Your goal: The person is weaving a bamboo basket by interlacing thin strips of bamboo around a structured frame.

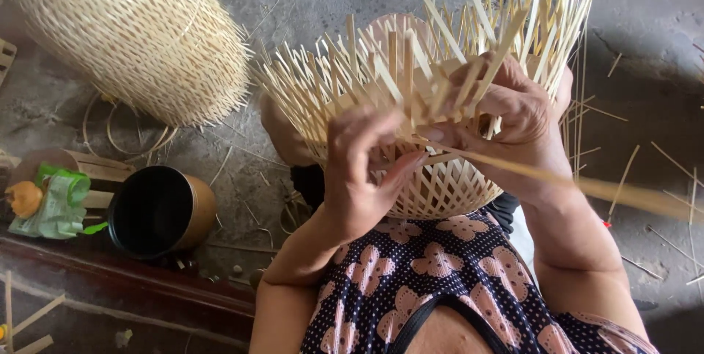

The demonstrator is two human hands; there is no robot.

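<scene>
Half-woven basket [433,178] of pale bamboo strips sits in the person's lap, against a dark dress with pink flowers [440,273], its loose upright strips fanning up and away from the body. On the near side of the basket the left hand [363,170] is curled at the rim, thumb and fingers pinched on a strip. Just right of it the right hand [506,115] grips among the standing strips and holds a long flat strip [587,185] that runs out past the basket toward the right edge, blurred. Up and left of the basket, well apart, a finished tall basket [139,31] lies on its side on the grey concrete floor [645,68]. Below that, left of the basket, a dark round cup [158,211] lies tipped beside a small wooden stool [92,170] carrying a green plastic bag [59,200]. Stray slivers lie scattered on the floor right of the basket.
</scene>
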